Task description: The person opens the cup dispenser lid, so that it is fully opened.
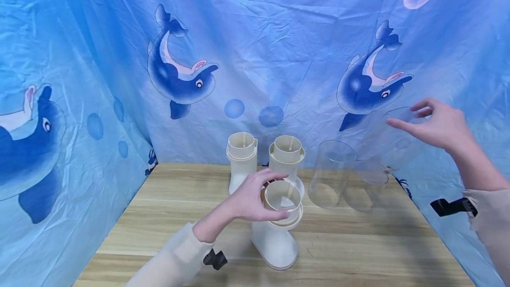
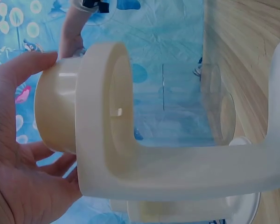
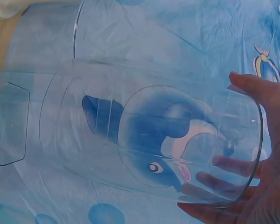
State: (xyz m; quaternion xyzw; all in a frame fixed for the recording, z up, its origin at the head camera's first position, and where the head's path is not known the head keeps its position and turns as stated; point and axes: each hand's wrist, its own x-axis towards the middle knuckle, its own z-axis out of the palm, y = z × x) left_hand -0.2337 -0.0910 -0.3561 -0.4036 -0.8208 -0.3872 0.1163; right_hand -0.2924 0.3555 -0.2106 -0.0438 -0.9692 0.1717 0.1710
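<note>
My left hand (image 1: 252, 196) grips a cream plastic stand (image 1: 276, 248) by the round collar at its top. Thumb and fingers lie on opposite sides of this collar (image 2: 58, 107) in the left wrist view. The stand is C-shaped, with a rounded foot. Over at the right, my right hand (image 1: 442, 125) holds a clear cylindrical container (image 3: 144, 135) by its rim, thumb on one side and fingers on the other. That container is raised above the table's right back part. Two more cream stands, a left one (image 1: 242, 163) and a right one (image 1: 287, 156), stand behind the gripped one.
One clear cylinder (image 1: 331, 174) stands upright right of the stands. Another clear cylinder (image 1: 364, 187) is beside it, its outline faint. Everything stands on a wooden table (image 1: 179, 234), backed by a blue dolphin-print curtain (image 1: 255, 65).
</note>
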